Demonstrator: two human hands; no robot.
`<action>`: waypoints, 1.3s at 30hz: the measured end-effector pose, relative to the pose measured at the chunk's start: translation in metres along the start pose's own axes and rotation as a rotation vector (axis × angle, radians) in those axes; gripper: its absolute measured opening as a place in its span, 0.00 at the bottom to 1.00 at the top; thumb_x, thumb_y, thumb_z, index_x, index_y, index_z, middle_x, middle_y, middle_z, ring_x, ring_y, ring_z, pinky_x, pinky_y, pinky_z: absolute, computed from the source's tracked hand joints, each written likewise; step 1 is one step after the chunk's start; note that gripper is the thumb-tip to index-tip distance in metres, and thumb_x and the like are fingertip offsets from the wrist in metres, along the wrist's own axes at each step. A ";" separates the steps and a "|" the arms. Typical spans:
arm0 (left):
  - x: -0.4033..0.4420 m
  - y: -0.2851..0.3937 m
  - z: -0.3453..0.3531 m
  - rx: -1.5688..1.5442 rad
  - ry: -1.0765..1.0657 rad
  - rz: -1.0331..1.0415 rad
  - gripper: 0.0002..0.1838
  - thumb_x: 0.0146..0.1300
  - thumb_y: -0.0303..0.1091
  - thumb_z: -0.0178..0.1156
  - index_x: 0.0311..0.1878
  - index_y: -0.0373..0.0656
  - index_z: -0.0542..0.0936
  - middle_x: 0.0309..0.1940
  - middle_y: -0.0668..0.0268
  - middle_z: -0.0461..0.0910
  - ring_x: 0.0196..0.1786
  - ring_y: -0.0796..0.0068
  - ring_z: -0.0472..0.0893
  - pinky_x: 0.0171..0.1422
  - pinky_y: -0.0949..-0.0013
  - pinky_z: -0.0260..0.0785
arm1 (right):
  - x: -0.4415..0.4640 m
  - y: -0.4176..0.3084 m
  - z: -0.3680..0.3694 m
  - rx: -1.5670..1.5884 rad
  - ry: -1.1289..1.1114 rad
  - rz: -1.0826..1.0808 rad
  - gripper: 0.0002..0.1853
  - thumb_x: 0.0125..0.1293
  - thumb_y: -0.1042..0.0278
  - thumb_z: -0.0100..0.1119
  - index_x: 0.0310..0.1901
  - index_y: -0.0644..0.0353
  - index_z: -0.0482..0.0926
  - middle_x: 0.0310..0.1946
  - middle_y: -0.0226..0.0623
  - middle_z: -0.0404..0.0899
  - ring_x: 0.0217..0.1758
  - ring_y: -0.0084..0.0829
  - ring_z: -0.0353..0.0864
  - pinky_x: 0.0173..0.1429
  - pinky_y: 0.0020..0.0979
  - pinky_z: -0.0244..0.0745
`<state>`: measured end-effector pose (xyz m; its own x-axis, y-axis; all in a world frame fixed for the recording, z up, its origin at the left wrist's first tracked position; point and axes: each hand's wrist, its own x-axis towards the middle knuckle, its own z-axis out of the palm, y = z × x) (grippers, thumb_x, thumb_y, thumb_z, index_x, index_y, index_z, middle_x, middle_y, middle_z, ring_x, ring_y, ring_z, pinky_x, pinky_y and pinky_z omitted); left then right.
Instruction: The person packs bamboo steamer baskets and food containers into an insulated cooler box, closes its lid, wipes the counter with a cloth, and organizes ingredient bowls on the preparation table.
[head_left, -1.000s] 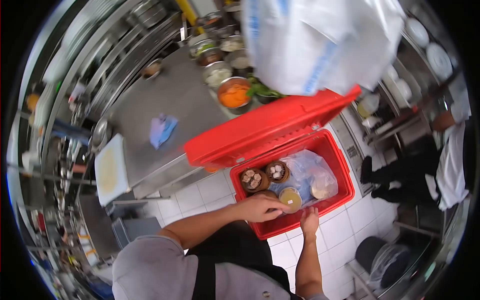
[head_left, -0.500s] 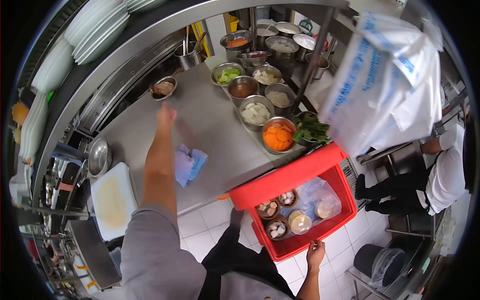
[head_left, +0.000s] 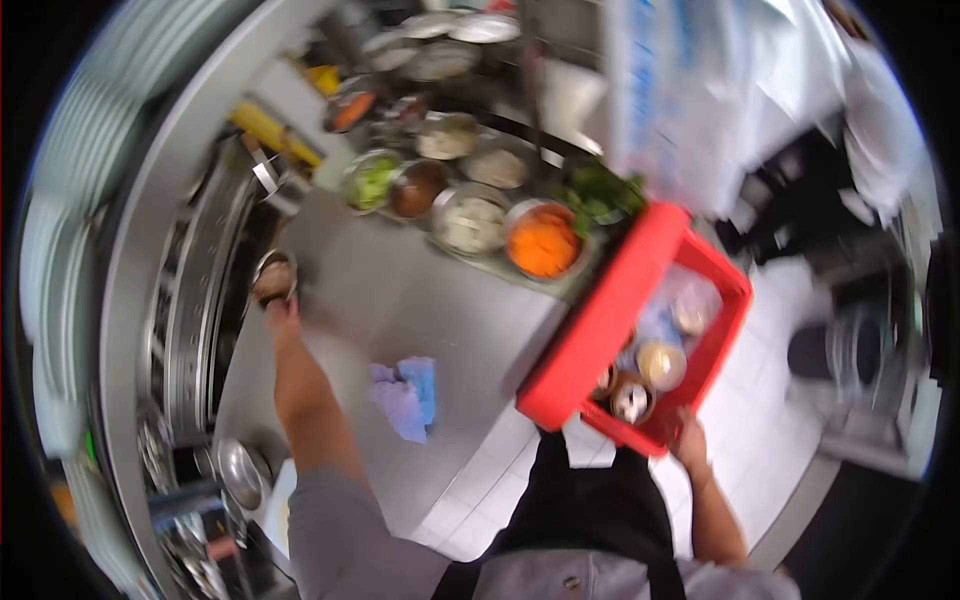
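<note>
At the far left of the counter (head_left: pixel 345 305), my left hand (head_left: pixel 283 310) is closed on the near rim of a small metal bowl (head_left: pixel 274 280) of pale brown food; its fingers are blurred. My right hand (head_left: pixel 688 440) grips the near corner of a red plastic crate (head_left: pixel 715 350). Inside the crate are small steamer baskets (head_left: pixel 632 400) of pale food, a round tub (head_left: pixel 661 366) and clear plastic wrapping. A red lid (head_left: pixel 610 320) leans along the crate's counter side. Between my arms lies a crumpled blue-purple cloth (head_left: pixel 408 397).
Metal bowls of carrot slices (head_left: pixel 543 245), white slices (head_left: pixel 470 222) and greens (head_left: pixel 600 195) line the counter's back right. A plastic bag (head_left: pixel 690 100) hangs above the crate. Another person in dark trousers (head_left: pixel 800 185) stands at right. Plates (head_left: pixel 85 150) are stacked on the left shelf.
My left hand has reached the metal bowl. My right hand has moved from beside the crate onto its rim. The view has turned and is blurred.
</note>
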<state>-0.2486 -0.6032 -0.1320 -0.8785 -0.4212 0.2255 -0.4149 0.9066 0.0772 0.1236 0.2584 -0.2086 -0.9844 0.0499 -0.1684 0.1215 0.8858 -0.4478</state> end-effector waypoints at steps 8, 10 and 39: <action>-0.083 0.042 -0.114 -1.357 -0.294 -0.499 0.14 0.73 0.23 0.54 0.59 0.30 0.75 0.47 0.56 0.83 0.46 0.68 0.84 0.47 0.71 0.82 | 0.017 -0.113 -0.118 0.353 0.298 -0.090 0.06 0.65 0.75 0.65 0.42 0.63 0.83 0.36 0.44 0.81 0.38 0.47 0.84 0.43 0.42 0.81; -0.149 0.116 -0.190 -1.346 -0.346 -0.312 0.17 0.73 0.24 0.57 0.62 0.31 0.74 0.42 0.61 0.82 0.40 0.74 0.82 0.44 0.73 0.80 | 0.010 -0.140 -0.132 0.400 0.261 -0.193 0.06 0.65 0.71 0.67 0.42 0.62 0.84 0.37 0.41 0.84 0.41 0.45 0.84 0.46 0.41 0.82; -0.389 0.515 -0.163 -0.155 -0.200 0.555 0.37 0.75 0.45 0.60 0.80 0.39 0.59 0.78 0.50 0.63 0.80 0.55 0.62 0.82 0.60 0.50 | 0.056 0.203 0.226 1.193 0.581 1.073 0.13 0.61 0.79 0.54 0.49 0.67 0.73 0.43 0.51 0.83 0.49 0.46 0.84 0.57 0.43 0.76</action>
<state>-0.0816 0.0317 -0.0214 -0.9875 0.1321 0.0865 0.1436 0.9791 0.1439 0.1222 0.3367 -0.5079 -0.2841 0.7374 -0.6128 0.4654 -0.4528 -0.7605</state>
